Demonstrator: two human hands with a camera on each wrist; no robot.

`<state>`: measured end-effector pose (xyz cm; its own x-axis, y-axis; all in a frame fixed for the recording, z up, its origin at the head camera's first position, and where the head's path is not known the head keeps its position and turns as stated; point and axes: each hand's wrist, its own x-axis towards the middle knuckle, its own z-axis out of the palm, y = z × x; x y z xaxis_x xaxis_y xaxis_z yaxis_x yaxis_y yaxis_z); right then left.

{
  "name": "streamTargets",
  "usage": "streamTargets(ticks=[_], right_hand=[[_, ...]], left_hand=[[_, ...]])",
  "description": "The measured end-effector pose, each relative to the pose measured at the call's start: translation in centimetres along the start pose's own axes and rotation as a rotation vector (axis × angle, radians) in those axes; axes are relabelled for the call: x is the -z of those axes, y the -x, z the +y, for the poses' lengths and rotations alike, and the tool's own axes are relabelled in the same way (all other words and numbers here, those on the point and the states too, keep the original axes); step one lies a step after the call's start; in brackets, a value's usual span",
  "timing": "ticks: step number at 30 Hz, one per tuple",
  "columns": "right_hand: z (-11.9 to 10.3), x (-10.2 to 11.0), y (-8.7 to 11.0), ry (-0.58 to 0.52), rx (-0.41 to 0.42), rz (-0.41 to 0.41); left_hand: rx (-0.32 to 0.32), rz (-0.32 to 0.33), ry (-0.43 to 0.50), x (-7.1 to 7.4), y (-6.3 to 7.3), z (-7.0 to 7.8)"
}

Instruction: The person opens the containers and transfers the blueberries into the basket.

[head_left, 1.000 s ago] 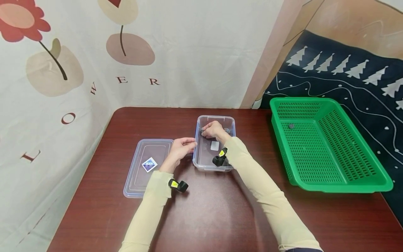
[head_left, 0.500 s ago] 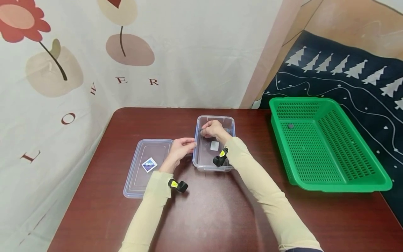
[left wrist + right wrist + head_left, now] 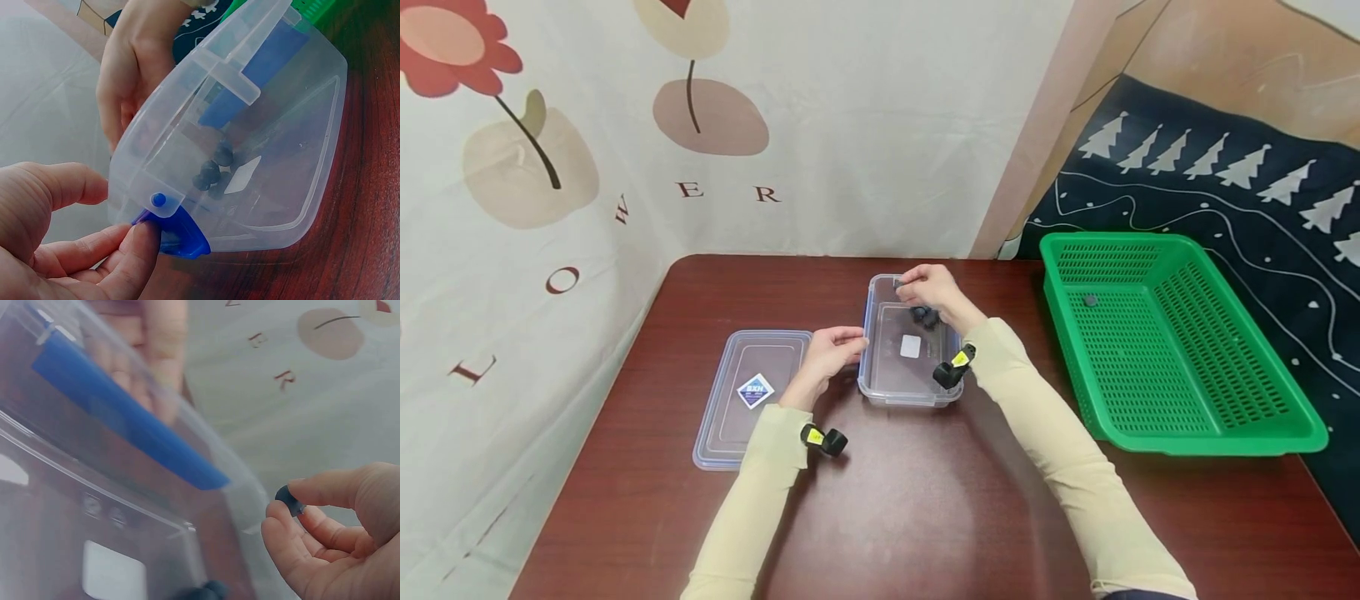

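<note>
My right hand (image 3: 934, 287) is over the far end of a clear plastic box (image 3: 898, 392), pinching a blueberry (image 3: 289, 500) between thumb and fingertips. Several more blueberries (image 3: 925, 317) lie together on the box floor, beside a white square label (image 3: 911, 346). At the box's left side is my left hand (image 3: 831, 358). Its fingertips hold the blue latch (image 3: 178, 234) in the left wrist view, with the thumb close to the box's edge. To the right, a green basket (image 3: 1225, 446) holds a single dark blueberry (image 3: 1091, 301).
The box's clear lid (image 3: 722, 425), with a blue and white sticker (image 3: 755, 390), lies flat on the brown table (image 3: 880, 517) left of the box. A printed white cloth (image 3: 880, 150) hangs behind the table. Dark tree-patterned fabric (image 3: 1195, 200) lies beyond the basket.
My right hand has risen from inside the box and shifted slightly right and back, bringing a blueberry with it. The berries in the box show more clearly. My left hand stays at the box.
</note>
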<state>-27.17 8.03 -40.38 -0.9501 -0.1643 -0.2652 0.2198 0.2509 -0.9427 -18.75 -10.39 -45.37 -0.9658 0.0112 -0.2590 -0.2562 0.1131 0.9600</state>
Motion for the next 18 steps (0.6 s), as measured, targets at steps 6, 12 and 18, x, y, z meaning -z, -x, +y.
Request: streamTargets(ticks=[6,12,18], right_hand=[[-1.7,3.6,1.4,-0.035,0.06,0.03],[-2.7,7.2,3.2,0.001,0.081,0.083],[-2.8,10.5,5.2,-0.008,0.131,0.113]], left_hand=[[-0.005,0.003,0.0,0.0,0.0,0.1],[-0.008,0.004,0.0,0.0,0.0,0.1],[-0.012,-0.003,0.006,0.0,0.0,0.1]])
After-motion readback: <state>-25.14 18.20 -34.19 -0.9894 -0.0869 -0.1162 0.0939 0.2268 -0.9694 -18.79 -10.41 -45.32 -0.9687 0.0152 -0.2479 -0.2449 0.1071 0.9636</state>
